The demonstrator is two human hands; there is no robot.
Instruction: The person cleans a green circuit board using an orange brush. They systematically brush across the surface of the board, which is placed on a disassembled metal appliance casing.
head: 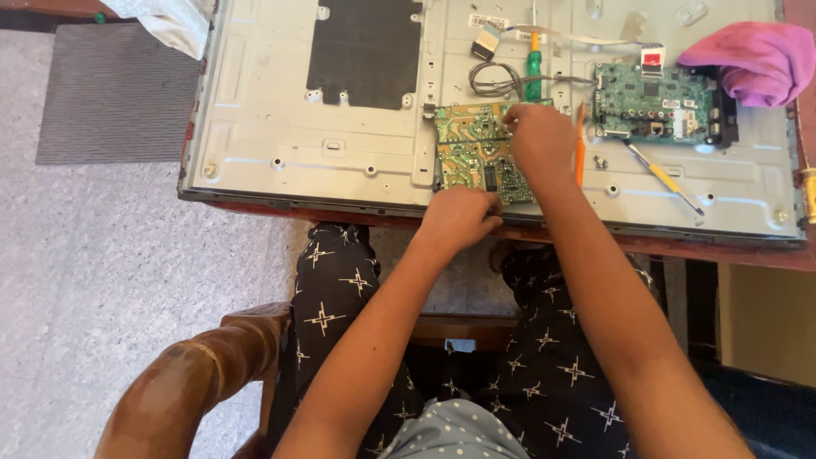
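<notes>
While the left hand (459, 217) pinches the green circuit board's (476, 149) near edge, the right hand (542, 140) curls closed on its top.

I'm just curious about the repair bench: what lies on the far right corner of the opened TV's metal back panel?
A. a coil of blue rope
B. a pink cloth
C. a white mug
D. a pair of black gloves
B: a crumpled pink cloth lies at the far right corner of the metal back panel, just beside the smaller green circuit board.
</notes>
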